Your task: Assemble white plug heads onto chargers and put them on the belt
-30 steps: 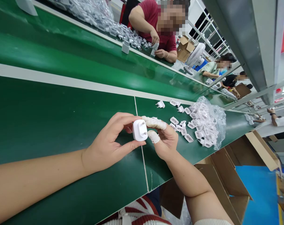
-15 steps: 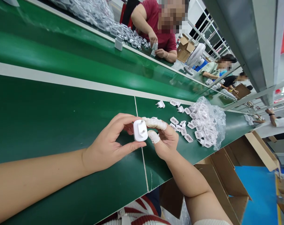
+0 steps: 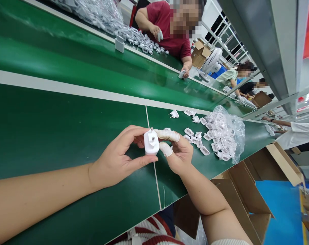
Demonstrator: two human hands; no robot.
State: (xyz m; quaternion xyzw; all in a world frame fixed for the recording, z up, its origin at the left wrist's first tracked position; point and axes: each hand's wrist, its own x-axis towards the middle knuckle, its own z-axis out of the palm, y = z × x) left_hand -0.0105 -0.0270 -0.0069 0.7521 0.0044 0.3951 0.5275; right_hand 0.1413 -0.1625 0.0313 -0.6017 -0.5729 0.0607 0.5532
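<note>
A white two-pin charger plug is held over the green bench, its round metal pins pointing up and toward me. My left hand grips it from the left, thumb below and index finger along the top. White finger cots cover the thumb and forefinger of my right hand, which pinch at the plug's right side. Beyond my right hand lie several loose white plug heads, some with pins showing. Beside them is a heap of plug heads in a clear plastic bag.
A green conveyor belt runs past the bench behind a pale strip. Across it a person in a red shirt sits by a pile of plugs. A white charger stands on the belt's far edge. Open cardboard boxes are at lower right.
The charger plug has tilted in my hands, so its pins point further upward. Across the belt, the co-worker's hands have separated, one reaching to the belt edge with a white piece.
</note>
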